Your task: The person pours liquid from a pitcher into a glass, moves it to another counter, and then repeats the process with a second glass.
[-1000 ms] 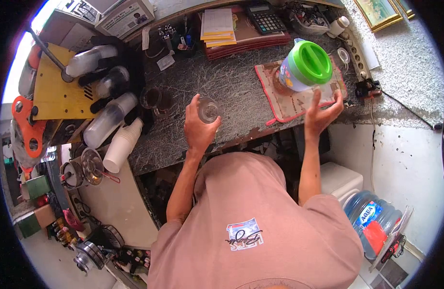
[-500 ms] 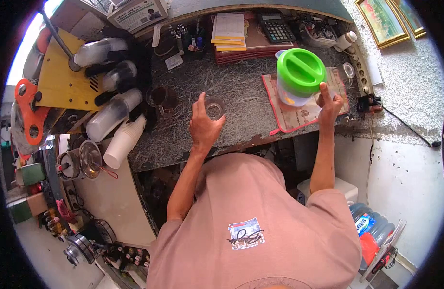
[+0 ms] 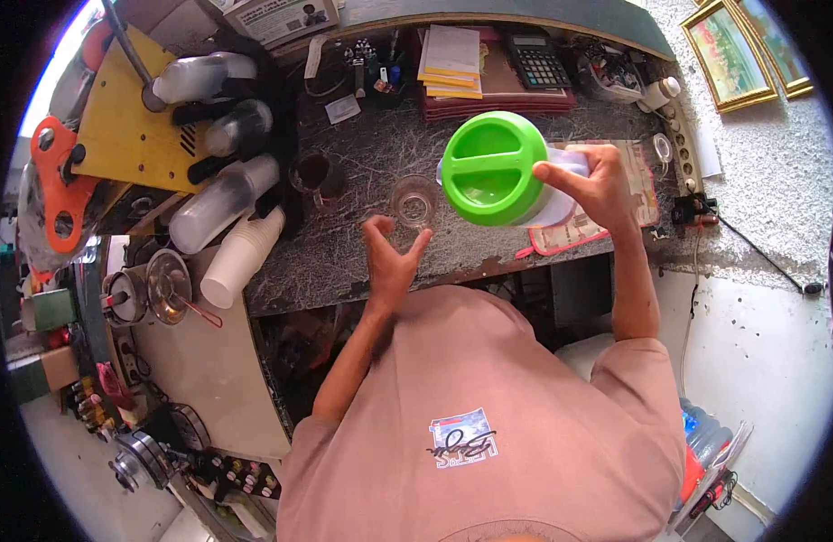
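Observation:
My right hand grips a clear plastic pitcher by its handle, thumb near the lid. The pitcher's bright green lid faces up towards me, and the pitcher leans to the left with its spout side near a small clear glass. That glass stands on the dark, scratched table. Just below and left of it is my left hand, its thumb and fingers apart and curved, with nothing held. A dark brown mug stands farther left. The pitcher's lower body is partly hidden by its lid.
A pink-edged cloth lies under and beside the pitcher. Cup stacks project at the left. Along the back are red folders with papers, a calculator and a tray of small items.
The pitcher has moved left from above the cloth towards the glass and tilted, carried by my right hand. My left hand has come away from the glass, towards me.

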The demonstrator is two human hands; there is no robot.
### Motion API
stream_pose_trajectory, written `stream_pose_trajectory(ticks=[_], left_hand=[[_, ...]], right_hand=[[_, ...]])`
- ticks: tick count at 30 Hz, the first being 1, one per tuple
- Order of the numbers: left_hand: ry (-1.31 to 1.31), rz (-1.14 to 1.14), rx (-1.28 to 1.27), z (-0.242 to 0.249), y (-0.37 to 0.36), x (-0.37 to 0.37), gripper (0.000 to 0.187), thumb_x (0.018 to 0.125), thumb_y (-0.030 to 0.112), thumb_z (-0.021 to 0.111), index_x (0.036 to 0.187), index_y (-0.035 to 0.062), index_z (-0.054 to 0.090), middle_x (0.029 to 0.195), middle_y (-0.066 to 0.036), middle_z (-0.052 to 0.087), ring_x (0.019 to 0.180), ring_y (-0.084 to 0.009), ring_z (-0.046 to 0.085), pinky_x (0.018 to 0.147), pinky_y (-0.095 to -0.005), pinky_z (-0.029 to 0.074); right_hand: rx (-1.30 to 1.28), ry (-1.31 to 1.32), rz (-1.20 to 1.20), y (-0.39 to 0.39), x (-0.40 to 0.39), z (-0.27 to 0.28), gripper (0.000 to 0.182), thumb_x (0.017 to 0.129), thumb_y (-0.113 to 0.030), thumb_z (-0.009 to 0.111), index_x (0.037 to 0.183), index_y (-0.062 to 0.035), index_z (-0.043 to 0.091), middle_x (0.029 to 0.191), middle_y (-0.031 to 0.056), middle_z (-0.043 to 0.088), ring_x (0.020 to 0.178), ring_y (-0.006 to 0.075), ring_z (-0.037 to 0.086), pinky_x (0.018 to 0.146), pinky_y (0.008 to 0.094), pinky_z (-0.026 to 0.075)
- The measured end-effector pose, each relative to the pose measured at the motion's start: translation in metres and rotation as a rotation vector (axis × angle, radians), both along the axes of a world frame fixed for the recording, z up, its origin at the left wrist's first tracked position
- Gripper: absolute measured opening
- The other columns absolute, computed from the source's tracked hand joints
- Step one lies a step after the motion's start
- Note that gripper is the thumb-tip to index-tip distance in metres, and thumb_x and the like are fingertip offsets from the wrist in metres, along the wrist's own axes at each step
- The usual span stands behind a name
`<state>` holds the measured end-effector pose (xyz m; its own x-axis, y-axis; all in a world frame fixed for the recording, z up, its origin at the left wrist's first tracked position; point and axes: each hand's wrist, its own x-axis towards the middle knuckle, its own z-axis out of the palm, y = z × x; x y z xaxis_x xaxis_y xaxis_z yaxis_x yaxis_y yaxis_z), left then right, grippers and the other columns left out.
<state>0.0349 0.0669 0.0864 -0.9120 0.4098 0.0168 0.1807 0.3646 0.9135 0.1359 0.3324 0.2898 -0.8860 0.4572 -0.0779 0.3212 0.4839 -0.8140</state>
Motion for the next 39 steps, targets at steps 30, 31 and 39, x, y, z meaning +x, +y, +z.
stream_pose_trajectory(ticks=[30,31,39], left_hand=[[-0.188,-0.386,0.228,-0.026,-0.003,0.003,0.022,0.101,0.02,0.056,0.112,0.0037,0.065,0.106,-0.011,0.068,0.098,-0.0222,0.065,0.085,-0.0357,0.051],[-0.17,-0.394,0.218,-0.027,-0.002,0.003,0.022,0.101,0.02,0.056,0.113,0.0044,0.065,0.106,-0.009,0.068,0.097,-0.0178,0.064,0.085,-0.0352,0.051],[-0.159,-0.387,0.252,-0.026,-0.002,0.003,0.022,0.1,0.019,0.056,0.111,0.0022,0.065,0.106,-0.015,0.068,0.097,-0.0286,0.066,0.08,-0.0379,0.05]], right_hand=[[0.359,-0.065,0.351,-0.017,-0.042,0.034,0.045,0.081,-0.042,0.079,0.077,0.0023,0.073,0.056,0.0063,0.064,0.052,0.0087,0.062,0.05,0.0257,0.047],[0.362,-0.064,0.352,-0.017,-0.042,0.035,0.046,0.081,-0.042,0.079,0.076,0.0025,0.073,0.056,0.0064,0.064,0.052,0.0087,0.062,0.05,0.0258,0.047],[0.377,-0.047,0.365,-0.018,-0.044,0.041,0.049,0.081,-0.045,0.079,0.072,0.0027,0.071,0.054,0.0069,0.062,0.05,0.009,0.06,0.048,0.027,0.044]])
